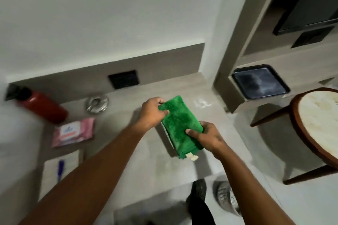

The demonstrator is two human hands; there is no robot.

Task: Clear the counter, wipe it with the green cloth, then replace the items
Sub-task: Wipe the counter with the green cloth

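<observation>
Cloth (178, 126), green, folded: we hold it above the desk (146, 151), left hand (152, 112) in a closed grip on its far end, right hand (205, 136) on its near end. Left of it: red bottle (43, 107), pink wipes pack (74, 131), notepad (60, 170) with blue pen (60, 169).

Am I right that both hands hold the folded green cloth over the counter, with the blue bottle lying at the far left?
Not quite: the bottle lying at the far left is red, not blue, as the head view shows. The rest holds: the left hand and right hand both hold the folded green cloth over the counter.
</observation>
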